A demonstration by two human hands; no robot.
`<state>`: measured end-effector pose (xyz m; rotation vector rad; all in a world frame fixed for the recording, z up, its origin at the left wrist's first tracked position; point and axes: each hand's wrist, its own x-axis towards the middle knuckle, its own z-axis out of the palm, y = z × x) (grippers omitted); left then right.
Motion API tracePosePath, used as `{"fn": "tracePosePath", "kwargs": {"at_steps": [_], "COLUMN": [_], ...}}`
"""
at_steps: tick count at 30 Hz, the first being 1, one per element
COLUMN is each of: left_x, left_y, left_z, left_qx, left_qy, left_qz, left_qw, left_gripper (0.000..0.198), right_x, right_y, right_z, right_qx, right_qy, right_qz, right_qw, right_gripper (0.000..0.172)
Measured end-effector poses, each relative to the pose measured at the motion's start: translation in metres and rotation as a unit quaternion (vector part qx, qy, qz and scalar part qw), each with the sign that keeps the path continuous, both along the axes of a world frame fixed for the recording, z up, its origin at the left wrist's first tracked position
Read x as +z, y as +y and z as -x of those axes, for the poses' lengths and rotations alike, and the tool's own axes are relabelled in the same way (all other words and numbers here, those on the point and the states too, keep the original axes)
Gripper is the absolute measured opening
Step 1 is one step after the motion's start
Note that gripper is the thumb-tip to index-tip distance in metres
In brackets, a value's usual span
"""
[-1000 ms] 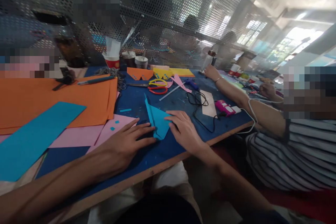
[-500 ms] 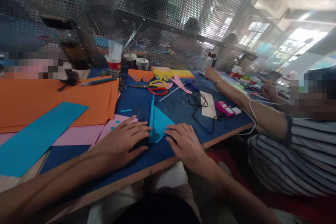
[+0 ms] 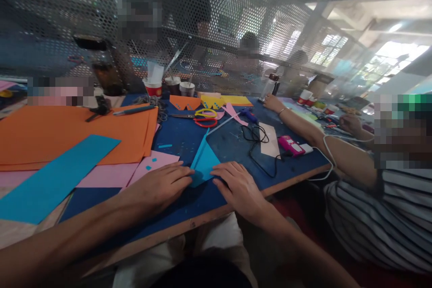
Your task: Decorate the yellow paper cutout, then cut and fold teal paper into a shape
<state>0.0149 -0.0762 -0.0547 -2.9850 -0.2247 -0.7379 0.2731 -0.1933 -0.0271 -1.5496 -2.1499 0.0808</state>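
Note:
A folded sheet of blue paper (image 3: 206, 164) lies on the blue tabletop before me, its narrow left flap standing up to a point. The fingers of my left hand (image 3: 165, 184) are closed on the lower left edge of this flap, the thumb below them. My right hand (image 3: 238, 186) holds the paper's right edge with its fingertips, the thumb tucked under the fingers near the lower edge. Beyond the paper lie scissors (image 3: 205, 118) with yellow and red handles. A pink sheet (image 3: 165, 160) with small blue paper bits is by my left wrist.
Left lie orange sheets (image 3: 77, 130) and a long blue strip (image 3: 67, 175). Behind are paper cups (image 3: 153, 87) and a perforated metal screen (image 3: 222, 18). A blue glue gun (image 3: 249, 114) with black cord and a pink power unit (image 3: 290, 146) lie right, near another person's arm (image 3: 303, 128).
The blue paper's upright flap has tilted to the right at its tip. My left hand's fingers have drawn together on its edge. The right hand has barely moved; the view has shifted slightly.

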Motion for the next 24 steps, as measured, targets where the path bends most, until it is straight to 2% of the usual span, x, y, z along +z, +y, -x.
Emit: {"fn": "tracePosePath", "kwargs": {"at_steps": [4, 7, 10, 13, 16, 20, 24], "left_x": [-0.002, -0.004, -0.005, -0.006, -0.006, -0.007, 0.003], "left_y": [0.002, 0.003, 0.003, 0.000, -0.004, -0.004, -0.001], "left_z": [0.007, 0.007, 0.008, 0.010, 0.014, 0.018, 0.013], "left_qx": [0.004, 0.009, 0.008, 0.017, 0.042, 0.046, 0.062], "left_qy": [0.018, 0.013, 0.009, 0.013, 0.016, 0.008, -0.034], "left_qz": [0.050, 0.051, 0.059, 0.060, 0.073, 0.102, 0.197], "left_qw": [0.999, 0.999, 0.998, 0.998, 0.996, 0.994, 0.978], "left_gripper": [0.030, 0.029, 0.029, 0.032, 0.033, 0.034, 0.028], "right_x": [0.010, 0.013, 0.009, 0.004, 0.005, 0.015, 0.031], "right_y": [0.018, 0.055, 0.095, 0.120, 0.125, 0.118, 0.108], "right_z": [-0.005, -0.011, -0.017, -0.020, -0.024, -0.033, -0.048], "right_qx": [0.016, 0.030, 0.073, 0.080, 0.077, 0.070, 0.069], "right_qy": [-0.015, -0.041, -0.079, -0.106, -0.105, -0.088, -0.059], "right_qz": [-0.012, -0.030, -0.019, 0.015, 0.025, 0.048, 0.091], "right_qw": [1.000, 0.998, 0.994, 0.991, 0.991, 0.993, 0.992], "right_gripper": [0.020, 0.028, 0.037, 0.034, 0.023, 0.013, 0.011]}}
